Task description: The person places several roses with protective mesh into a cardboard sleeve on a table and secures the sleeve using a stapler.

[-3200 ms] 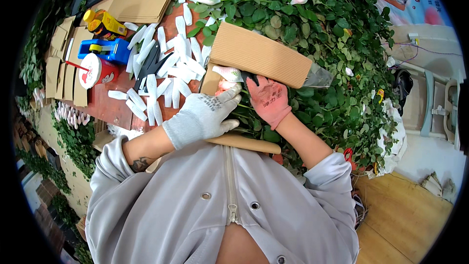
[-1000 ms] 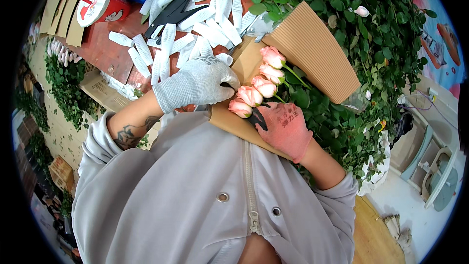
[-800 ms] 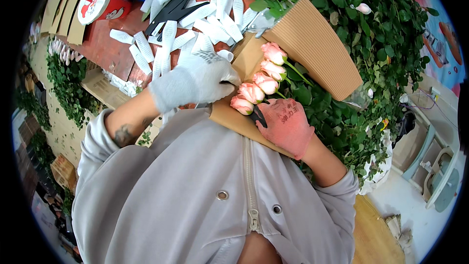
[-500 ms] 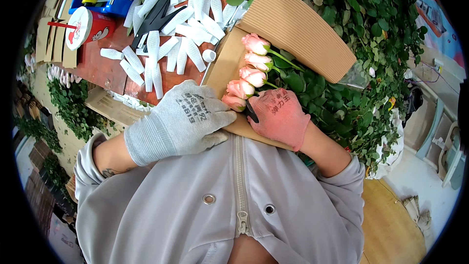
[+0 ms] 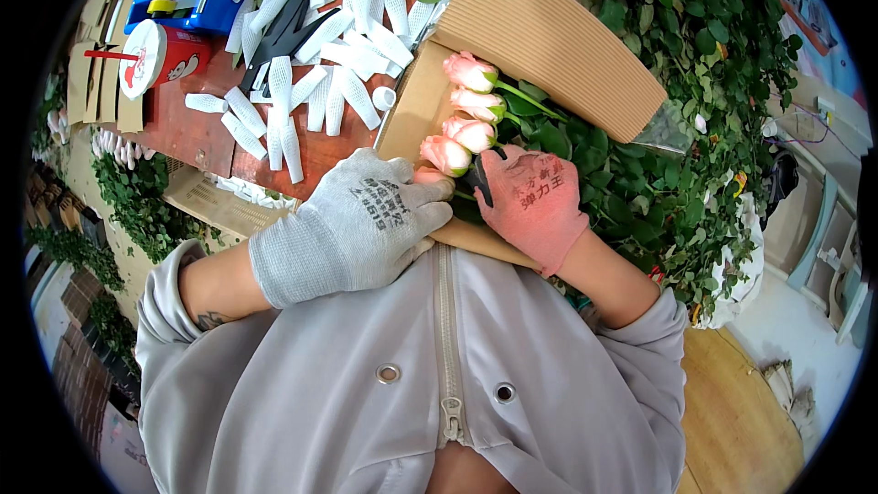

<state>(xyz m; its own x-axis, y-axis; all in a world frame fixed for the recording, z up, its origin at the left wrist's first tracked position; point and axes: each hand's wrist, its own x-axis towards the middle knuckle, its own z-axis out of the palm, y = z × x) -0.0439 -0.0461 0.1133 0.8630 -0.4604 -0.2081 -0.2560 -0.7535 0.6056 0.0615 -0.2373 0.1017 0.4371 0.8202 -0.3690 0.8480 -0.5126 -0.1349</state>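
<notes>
Head view shows me pink roses [image 5: 472,133] in a row on cardboard [image 5: 416,119], left hand [image 5: 370,220] touching the nearest one, right hand [image 5: 532,203] just right of it; whether either grips, I cannot tell; white mesh sleeves [image 5: 280,82] lie far left

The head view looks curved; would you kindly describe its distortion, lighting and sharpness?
In the head view, black curved borders frame the fisheye picture, light is fairly even with soft shadows, the left hand, right hand and pink roses look sharp, and the background near the left rim is dimmer and softer.
</notes>
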